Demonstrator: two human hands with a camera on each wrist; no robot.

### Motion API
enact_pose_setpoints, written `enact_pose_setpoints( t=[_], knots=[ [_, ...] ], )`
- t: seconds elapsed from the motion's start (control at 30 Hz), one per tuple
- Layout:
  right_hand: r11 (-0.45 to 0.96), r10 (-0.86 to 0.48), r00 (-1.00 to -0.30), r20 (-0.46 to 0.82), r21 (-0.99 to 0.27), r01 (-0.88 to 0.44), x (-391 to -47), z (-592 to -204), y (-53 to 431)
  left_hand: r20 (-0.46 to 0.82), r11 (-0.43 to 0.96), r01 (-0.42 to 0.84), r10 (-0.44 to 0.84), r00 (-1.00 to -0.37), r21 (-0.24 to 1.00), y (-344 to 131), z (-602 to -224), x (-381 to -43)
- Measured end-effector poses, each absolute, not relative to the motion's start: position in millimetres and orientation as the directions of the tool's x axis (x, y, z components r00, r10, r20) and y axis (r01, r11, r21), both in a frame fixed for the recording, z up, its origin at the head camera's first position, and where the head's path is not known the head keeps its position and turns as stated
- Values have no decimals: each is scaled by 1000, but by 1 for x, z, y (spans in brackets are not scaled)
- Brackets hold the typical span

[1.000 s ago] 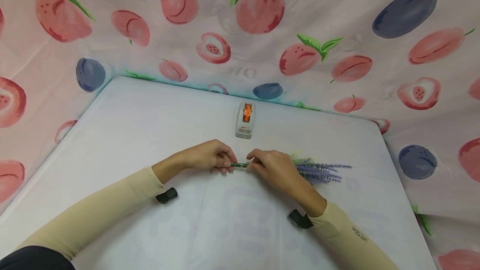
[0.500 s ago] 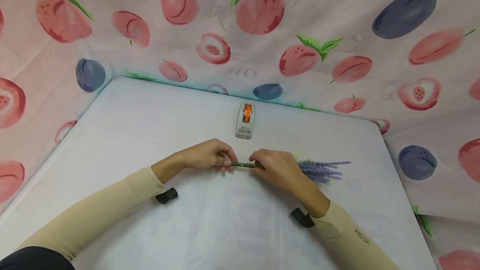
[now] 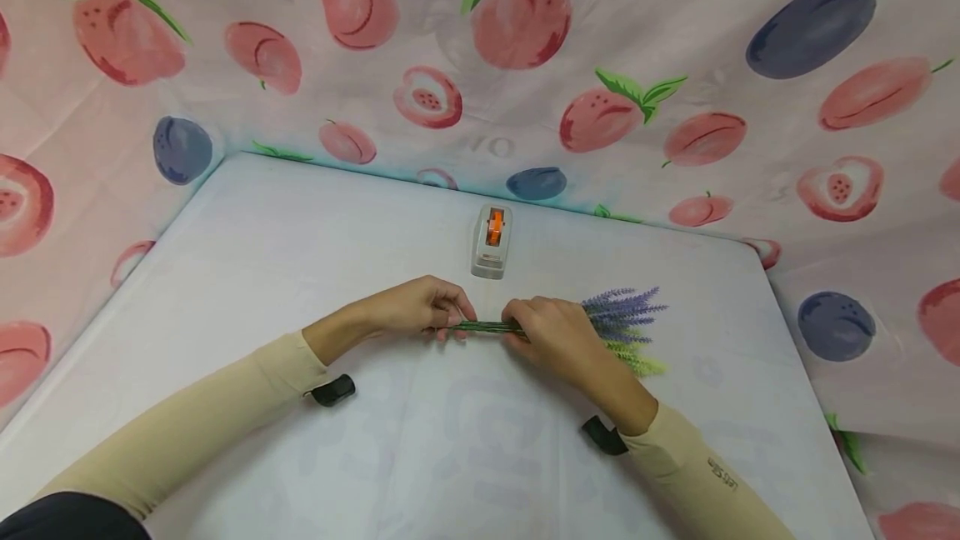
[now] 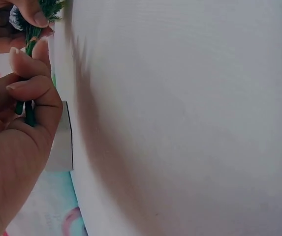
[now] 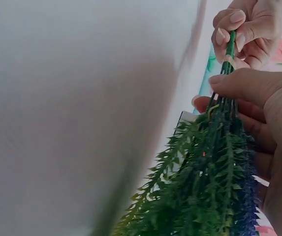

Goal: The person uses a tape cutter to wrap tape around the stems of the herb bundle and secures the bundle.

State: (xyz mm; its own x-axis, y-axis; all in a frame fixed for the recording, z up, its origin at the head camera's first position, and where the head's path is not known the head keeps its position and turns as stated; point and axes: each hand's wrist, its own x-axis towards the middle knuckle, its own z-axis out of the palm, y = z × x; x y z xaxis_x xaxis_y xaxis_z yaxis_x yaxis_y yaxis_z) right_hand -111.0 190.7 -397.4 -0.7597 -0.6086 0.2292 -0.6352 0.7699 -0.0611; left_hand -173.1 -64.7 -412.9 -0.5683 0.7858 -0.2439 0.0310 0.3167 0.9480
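Note:
A bunch of artificial lavender (image 3: 626, 315) lies sideways between both hands, its purple and yellow-green spikes to the right. My left hand (image 3: 412, 307) pinches the lower end of its green stems (image 3: 491, 327); two cut ends poke out below those fingers in the left wrist view. Higher up, where the leaves begin, my right hand (image 3: 555, 336) holds the stems between thumb and fingers. A pale band of tape (image 5: 228, 60) wraps the stems between the hands in the right wrist view. Green leaves (image 5: 200, 182) spread below the right thumb there.
A grey tape dispenser (image 3: 491, 242) with an orange wheel stands behind the hands on the white table (image 3: 315, 223). Fruit-printed cloth (image 3: 345, 90) hangs at the back and sides. Black wrist cameras (image 3: 333, 391) sit under both forearms.
The bunch has turned about its stems: yellow-green sprigs now show at the near side, purple ones behind. My right hand has shifted slightly right, while the left has hardly moved.

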Motion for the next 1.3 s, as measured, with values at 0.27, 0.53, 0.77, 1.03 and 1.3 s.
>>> enact_pose_setpoints(
  t=[0.27,0.53,0.77,1.03,1.3],
  knots=[
    [745,-627,-740,244,-88,-661,-115,-400,196,-228,311,53,790,-570,949,-67,-413,-172],
    [717,-656,-712,251,-87,-692,-116,-403,199,-202,329,124,792,-576,936,-67,-412,-174],
    [725,-644,-733,218,-131,-676,-115,-401,200,-189,336,166,802,-567,927,-66,-412,-173],
    [726,-647,-725,235,-101,-680,-116,-399,200,-188,338,177,808,-559,924,-65,-411,-173],
    [747,-626,-736,259,-75,-661,-119,-398,199,-163,337,195,789,-593,921,-64,-412,-173]
  ],
)
